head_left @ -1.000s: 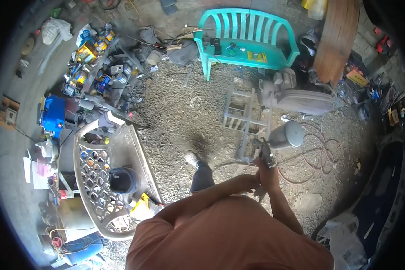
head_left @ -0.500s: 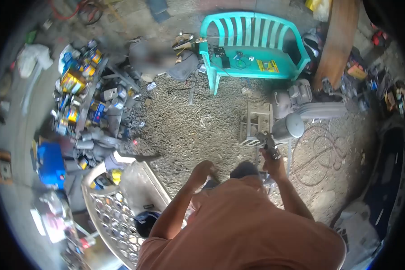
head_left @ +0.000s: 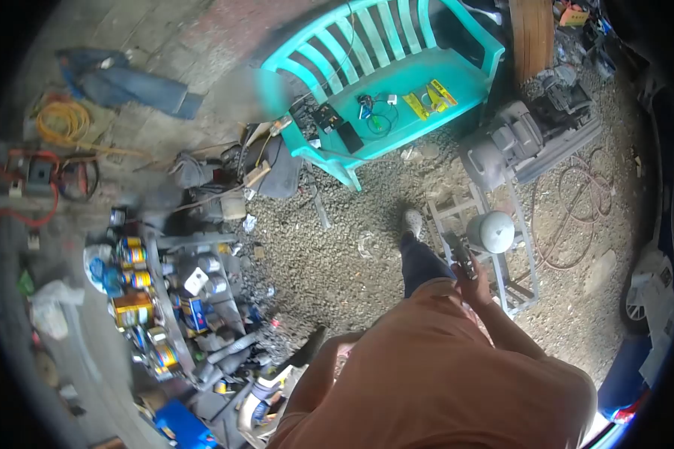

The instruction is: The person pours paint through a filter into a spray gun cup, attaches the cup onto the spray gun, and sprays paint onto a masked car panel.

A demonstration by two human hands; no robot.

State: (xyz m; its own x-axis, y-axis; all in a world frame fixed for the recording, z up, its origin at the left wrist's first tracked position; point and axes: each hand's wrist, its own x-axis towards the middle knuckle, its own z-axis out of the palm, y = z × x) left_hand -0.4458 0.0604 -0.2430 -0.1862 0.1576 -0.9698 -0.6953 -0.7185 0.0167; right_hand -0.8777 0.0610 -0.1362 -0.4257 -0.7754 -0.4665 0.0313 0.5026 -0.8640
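My right hand (head_left: 475, 283) is closed around the grip of what looks like a metal paint spray gun (head_left: 458, 253). A grey, round-topped cup (head_left: 493, 232) sits beside the gun's body and appears to be attached to it. Below them stands a metal frame (head_left: 514, 290) on the gravel. My left hand (head_left: 343, 342) is low against my shirt, partly covered by it, and its fingers are hidden. Beside that arm is the end of a pale plastic chair (head_left: 258, 400).
A green plastic bench (head_left: 397, 90) holds cables and a yellow package. Right of it lie a dusty compressor-like machine (head_left: 505, 138) and a looped hose (head_left: 569, 217). Cans crowd a rack (head_left: 157, 299) at left. A car wheel (head_left: 636, 303) shows at right.
My view has turned and shifted, and one leg is now stretched forward on the gravel. The spray gun has moved over the metal frame. My left hand has drawn back against my shirt.
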